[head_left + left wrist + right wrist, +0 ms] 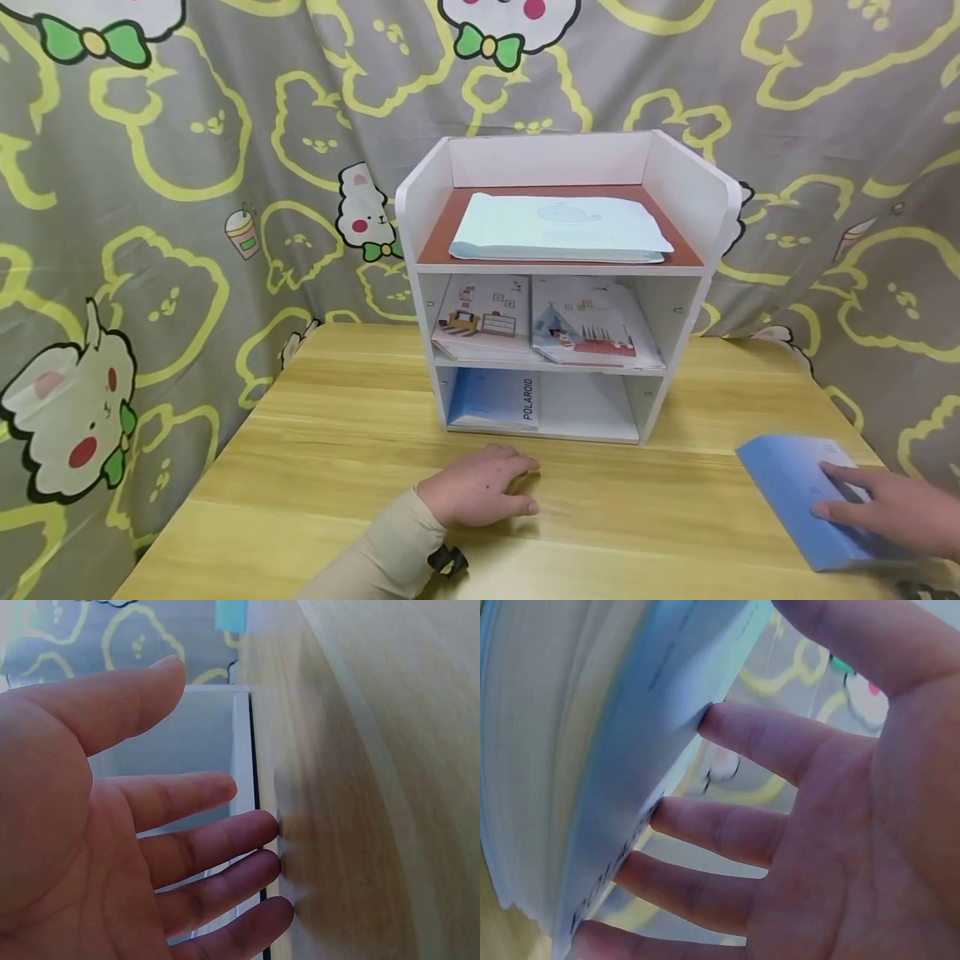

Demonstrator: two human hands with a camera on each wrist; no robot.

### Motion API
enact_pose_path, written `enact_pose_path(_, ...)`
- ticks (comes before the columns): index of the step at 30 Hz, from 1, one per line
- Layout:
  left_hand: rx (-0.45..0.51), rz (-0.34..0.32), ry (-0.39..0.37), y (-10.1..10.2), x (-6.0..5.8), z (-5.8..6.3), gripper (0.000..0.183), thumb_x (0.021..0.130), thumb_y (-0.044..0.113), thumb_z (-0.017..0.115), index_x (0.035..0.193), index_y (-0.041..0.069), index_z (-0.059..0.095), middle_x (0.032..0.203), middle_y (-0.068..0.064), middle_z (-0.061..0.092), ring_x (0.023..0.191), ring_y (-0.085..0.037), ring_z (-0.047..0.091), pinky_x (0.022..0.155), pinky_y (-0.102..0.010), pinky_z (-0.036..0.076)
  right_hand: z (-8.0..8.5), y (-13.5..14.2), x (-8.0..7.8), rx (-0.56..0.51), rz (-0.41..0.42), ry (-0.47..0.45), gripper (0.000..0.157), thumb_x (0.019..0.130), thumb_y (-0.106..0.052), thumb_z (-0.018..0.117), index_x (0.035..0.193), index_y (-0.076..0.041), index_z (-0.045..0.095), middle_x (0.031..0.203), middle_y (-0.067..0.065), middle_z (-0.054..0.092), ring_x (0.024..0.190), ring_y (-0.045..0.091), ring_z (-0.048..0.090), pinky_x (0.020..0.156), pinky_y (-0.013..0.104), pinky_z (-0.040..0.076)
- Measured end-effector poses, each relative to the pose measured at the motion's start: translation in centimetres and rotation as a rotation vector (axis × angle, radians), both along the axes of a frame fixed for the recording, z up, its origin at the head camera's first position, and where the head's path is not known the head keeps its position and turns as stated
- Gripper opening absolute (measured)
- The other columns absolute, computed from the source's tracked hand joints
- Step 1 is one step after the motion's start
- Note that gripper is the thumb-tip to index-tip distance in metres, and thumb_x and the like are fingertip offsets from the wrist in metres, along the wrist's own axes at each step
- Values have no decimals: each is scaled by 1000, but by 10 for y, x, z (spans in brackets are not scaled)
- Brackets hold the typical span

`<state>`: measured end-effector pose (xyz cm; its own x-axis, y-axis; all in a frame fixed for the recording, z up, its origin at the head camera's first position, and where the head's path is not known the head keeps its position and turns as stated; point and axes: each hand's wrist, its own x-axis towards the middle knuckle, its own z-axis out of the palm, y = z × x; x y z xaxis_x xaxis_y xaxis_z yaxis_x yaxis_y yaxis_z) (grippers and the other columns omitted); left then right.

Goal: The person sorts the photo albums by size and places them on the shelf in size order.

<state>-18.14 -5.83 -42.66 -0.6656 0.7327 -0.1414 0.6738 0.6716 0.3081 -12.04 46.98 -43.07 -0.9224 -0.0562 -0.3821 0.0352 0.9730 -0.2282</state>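
At the right of the head view, my right hand (pixel 900 508) holds a thick blue album (pixel 787 492) tilted over the table. In the right wrist view its pale pages (pixel 532 750) show, and my fingertips touch the cover along its lettered edge; the thumb tip is hidden. My left hand (pixel 483 487) rests on the table before the shelf, fingers loosely bent and holding nothing. A similar blue album (pixel 491 396) marked POLAROID lies in the left part of the bottom compartment of the small white shelf (pixel 682 342).
Two illustrated booklets, one with a sofa picture (pixel 483 312) and one with a tent picture (pixel 588 321), lie side by side in the middle compartment. On the brown top lies a pale, flat packet (pixel 562 229) with a whale drawing. A patterned curtain (pixel 247 167) hangs behind the wooden table (pixel 322 425).
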Motion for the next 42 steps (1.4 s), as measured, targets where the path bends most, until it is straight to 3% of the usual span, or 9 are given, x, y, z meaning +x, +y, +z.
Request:
enact_pose_path(10, -15, -28, 11, -1, 1, 3, 64, 98, 59, 56, 147, 18, 54, 145, 1, 56, 134, -21, 49, 113, -38, 38, 12, -72, 2, -79, 181, 99, 78, 93, -51, 68, 138, 12, 54, 120, 35, 63, 109, 52, 61, 84, 61, 52)
enact_pose_path(15, -18, -32, 11, -2, 2, 4, 63, 98, 59, 57, 146, 19, 55, 144, 2, 56, 134, -20, 49, 113, -37, 38, 8, -102, 8, -39, 256, 255, 74, 88, -53, 72, 136, 3, 61, 115, 27, 67, 105, 43, 65, 84, 59, 53)
enact_pose_path(19, -20, -32, 14, -2, 3, 4, 62, 97, 58, 57, 145, 19, 56, 143, 2, 57, 134, -20, 50, 113, -37, 38, 9, -128, 11, -15, 269, 280, 75, 85, -57, 73, 135, -2, 64, 115, 26, 67, 101, 42, 65, 82, 61, 53)
enact_pose_path(27, -24, -35, 18, -2, 4, 4, 62, 97, 59, 58, 144, 19, 57, 143, 3, 57, 133, -19, 50, 112, -37, 39, 16, -186, 13, -9, 275, 176, 77, 84, -63, 71, 140, -11, 63, 118, 24, 63, 90, 30, 64, 81, 59, 54)
enact_pose_path(36, -33, -41, 39, -2, 4, 4, 62, 97, 58, 58, 142, 16, 59, 141, 1, 59, 131, -19, 52, 111, -36, 41, 16, -242, 12, 27, 303, 277, 71, 87, -61, 69, 140, -14, 63, 111, 19, 63, 84, 23, 59, 76, 52, 55)
enact_pose_path(42, -53, -28, 49, 0, 4, 2, 68, 97, 62, 55, 142, 13, 60, 141, -1, 59, 131, -19, 52, 109, -36, 42, 14, -260, 6, 27, 319, 303, 69, 88, -61, 68, 141, -17, 62, 110, 17, 62, 82, 21, 56, 72, 49, 55)
